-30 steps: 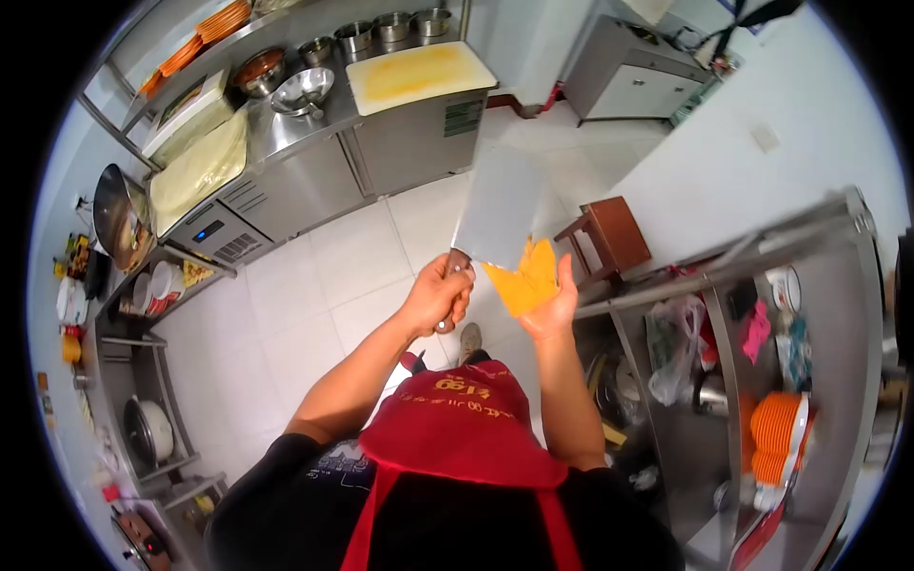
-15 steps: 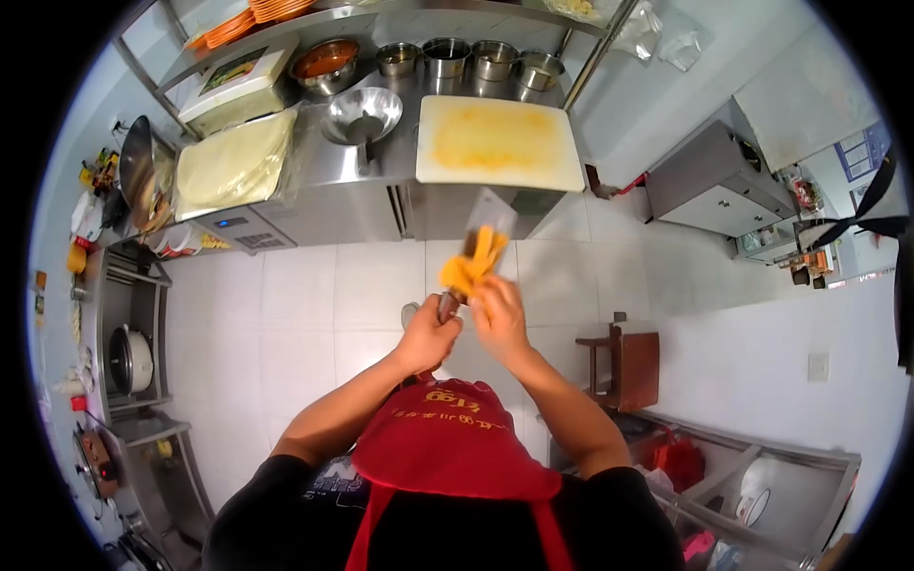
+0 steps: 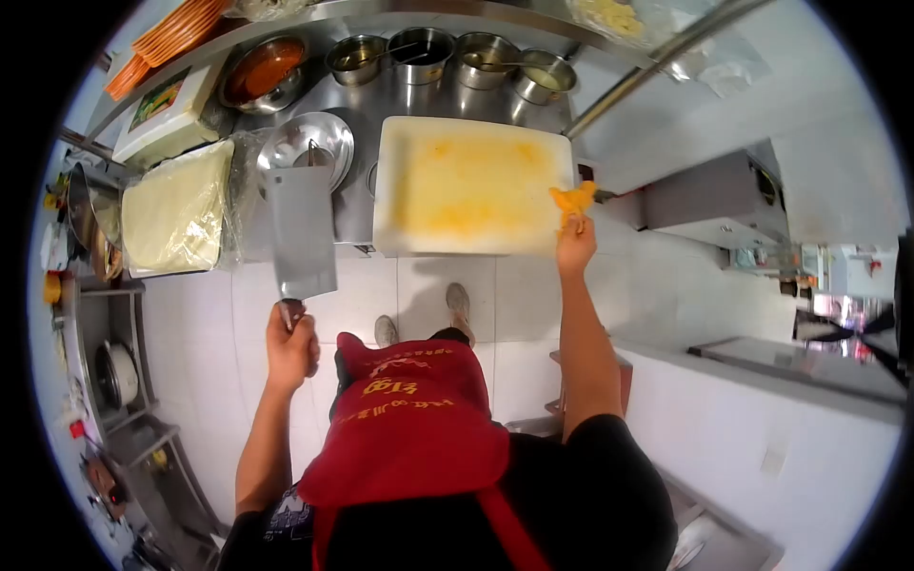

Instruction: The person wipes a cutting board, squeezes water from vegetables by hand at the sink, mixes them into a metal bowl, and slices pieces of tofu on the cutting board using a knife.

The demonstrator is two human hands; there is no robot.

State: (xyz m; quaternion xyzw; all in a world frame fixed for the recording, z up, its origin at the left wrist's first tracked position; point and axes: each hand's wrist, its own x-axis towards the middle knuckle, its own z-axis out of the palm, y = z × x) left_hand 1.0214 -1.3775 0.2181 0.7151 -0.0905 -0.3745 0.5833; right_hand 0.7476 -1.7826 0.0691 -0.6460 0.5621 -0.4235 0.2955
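My left hand point(image 3: 291, 348) is wrapped round the dark handle of a cleaver point(image 3: 307, 238), its broad blade pointing up and away from me. In the view the blade's tip overlaps a wide metal bowl point(image 3: 276, 143) on the counter. Off to the right, my right hand point(image 3: 576, 247) pinches a crumpled orange-yellow cloth point(image 3: 572, 198) by the right edge of a white cutting board point(image 3: 476, 186). Yellow-orange stains cover the board's surface.
Several metal pots point(image 3: 420, 57) line the back of the counter beside a bowl of red sauce point(image 3: 265, 76). At the left lies a plastic-wrapped pale stack point(image 3: 179, 207). A metal shelf point(image 3: 381, 14) runs above, with orange plates point(image 3: 178, 33). A brown stool point(image 3: 624, 381) stands right.
My hands have parted: the left has carried the cleaver leftward, the right has taken the cloth off the blade and over to the board's right edge. I am closer to the counter.
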